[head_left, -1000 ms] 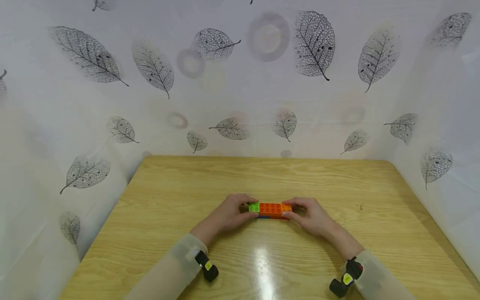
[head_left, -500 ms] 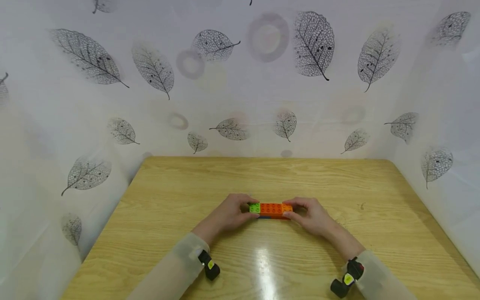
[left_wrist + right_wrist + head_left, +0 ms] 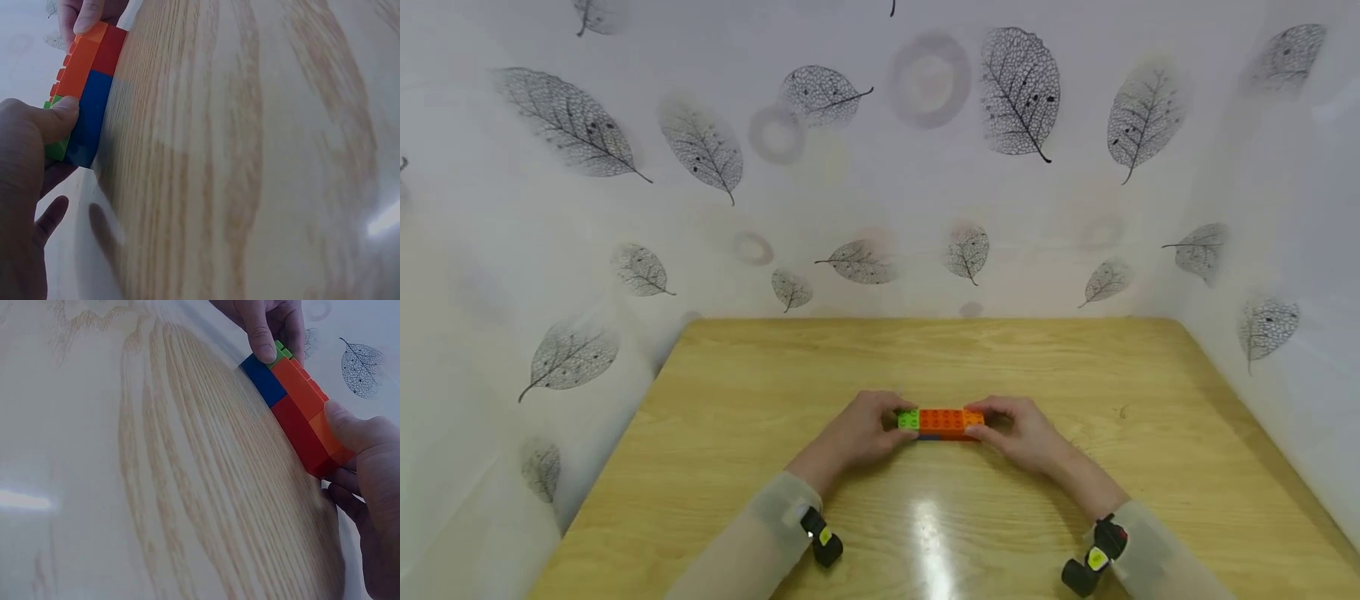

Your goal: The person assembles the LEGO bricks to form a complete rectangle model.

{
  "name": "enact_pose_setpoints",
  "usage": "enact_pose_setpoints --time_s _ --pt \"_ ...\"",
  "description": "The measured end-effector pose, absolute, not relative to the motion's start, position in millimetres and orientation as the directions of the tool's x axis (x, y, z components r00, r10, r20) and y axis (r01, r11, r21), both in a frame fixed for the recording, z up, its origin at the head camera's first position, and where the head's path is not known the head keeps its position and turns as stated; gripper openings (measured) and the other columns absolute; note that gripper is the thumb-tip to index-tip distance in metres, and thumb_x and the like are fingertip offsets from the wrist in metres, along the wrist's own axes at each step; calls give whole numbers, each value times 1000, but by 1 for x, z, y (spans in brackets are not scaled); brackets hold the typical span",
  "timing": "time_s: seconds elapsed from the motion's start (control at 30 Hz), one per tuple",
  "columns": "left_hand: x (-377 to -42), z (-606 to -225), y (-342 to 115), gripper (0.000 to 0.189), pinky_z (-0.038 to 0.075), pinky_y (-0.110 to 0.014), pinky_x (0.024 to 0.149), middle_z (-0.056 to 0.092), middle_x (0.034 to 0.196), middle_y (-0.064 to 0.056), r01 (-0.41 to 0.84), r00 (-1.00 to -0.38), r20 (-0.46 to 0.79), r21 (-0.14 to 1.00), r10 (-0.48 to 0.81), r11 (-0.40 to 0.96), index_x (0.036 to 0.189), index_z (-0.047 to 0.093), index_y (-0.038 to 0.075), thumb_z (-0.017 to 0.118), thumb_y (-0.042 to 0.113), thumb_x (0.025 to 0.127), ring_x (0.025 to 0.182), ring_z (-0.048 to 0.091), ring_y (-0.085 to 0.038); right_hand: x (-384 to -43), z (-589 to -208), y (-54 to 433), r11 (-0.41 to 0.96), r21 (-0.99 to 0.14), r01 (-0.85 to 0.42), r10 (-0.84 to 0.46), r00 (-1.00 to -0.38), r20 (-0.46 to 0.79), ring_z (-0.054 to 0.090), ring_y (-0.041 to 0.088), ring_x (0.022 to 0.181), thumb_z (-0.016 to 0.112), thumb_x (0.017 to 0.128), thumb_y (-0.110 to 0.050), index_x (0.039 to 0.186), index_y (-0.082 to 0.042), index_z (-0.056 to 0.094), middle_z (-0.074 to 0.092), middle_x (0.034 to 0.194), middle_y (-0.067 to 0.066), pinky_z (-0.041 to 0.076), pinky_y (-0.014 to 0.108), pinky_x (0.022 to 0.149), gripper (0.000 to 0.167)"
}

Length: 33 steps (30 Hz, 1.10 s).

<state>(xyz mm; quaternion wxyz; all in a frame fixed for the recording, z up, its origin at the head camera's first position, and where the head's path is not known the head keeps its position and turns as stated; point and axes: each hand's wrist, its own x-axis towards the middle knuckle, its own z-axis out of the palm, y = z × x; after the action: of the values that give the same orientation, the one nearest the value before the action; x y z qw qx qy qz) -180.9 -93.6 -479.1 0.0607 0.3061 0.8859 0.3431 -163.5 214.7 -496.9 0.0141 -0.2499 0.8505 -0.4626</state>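
Note:
A two-layer bar of toy building bricks lies on the wooden table in front of me. Its top row has a green brick (image 3: 907, 418) at the left, a red-orange brick (image 3: 941, 420) in the middle and an orange brick (image 3: 973, 416) at the right. Below them a blue brick (image 3: 92, 106) and a red brick (image 3: 299, 432) sit end to end. My left hand (image 3: 859, 429) pinches the green end between thumb and fingers. At the opposite end, my right hand (image 3: 1030, 435) grips the orange brick, its thumb on the near side. Fingers behind the bar are partly hidden.
The wooden table (image 3: 760, 358) carries a bright light reflection near its front. A white cloth (image 3: 850, 183) printed with leaves stands behind and at both sides. Each wrist wears a small black camera, one on the left (image 3: 822, 537) and one on the right (image 3: 1096, 555).
Both hands keep their hold and the brick bar stays in place. Only the head view has shifted slightly.

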Motion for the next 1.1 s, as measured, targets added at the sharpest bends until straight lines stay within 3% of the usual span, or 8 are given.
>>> enact_pose_setpoints --time_s 0.2,0.47,0.77,1.1 --pt "-181 -477 -97 40 55 -33 95 75 118 1 524 -794 100 613 600 591 130 75 11 82 30 96 102 67 -9 -163 -498 213 454 -796 -401 -438 -878 193 69 16 108 80 98 -24 125 -13 77 75 118 -3 57 38 96 30" --pt "-183 -471 -100 45 49 -41 109 70 133 2 425 -817 -8 669 577 610 135 74 20 78 44 97 126 62 -17 -163 -497 214 480 -775 -411 -443 -876 190 69 16 112 79 99 -29 127 -15 77 75 121 -4 55 40 100 31" --pt "-192 -465 -90 39 56 -37 97 76 120 2 362 -835 -31 720 549 592 125 79 17 81 42 95 109 68 -11 -165 -492 218 502 -767 -400 -424 -887 185 68 14 112 80 97 -30 126 -17 77 74 121 -7 56 40 98 32" --pt "-187 -474 -91 36 56 -33 93 75 119 3 424 -820 40 713 571 559 126 78 13 80 35 98 101 65 -9 -162 -493 217 490 -781 -387 -437 -884 165 69 19 112 77 100 -31 128 -14 76 74 122 -2 55 42 98 34"
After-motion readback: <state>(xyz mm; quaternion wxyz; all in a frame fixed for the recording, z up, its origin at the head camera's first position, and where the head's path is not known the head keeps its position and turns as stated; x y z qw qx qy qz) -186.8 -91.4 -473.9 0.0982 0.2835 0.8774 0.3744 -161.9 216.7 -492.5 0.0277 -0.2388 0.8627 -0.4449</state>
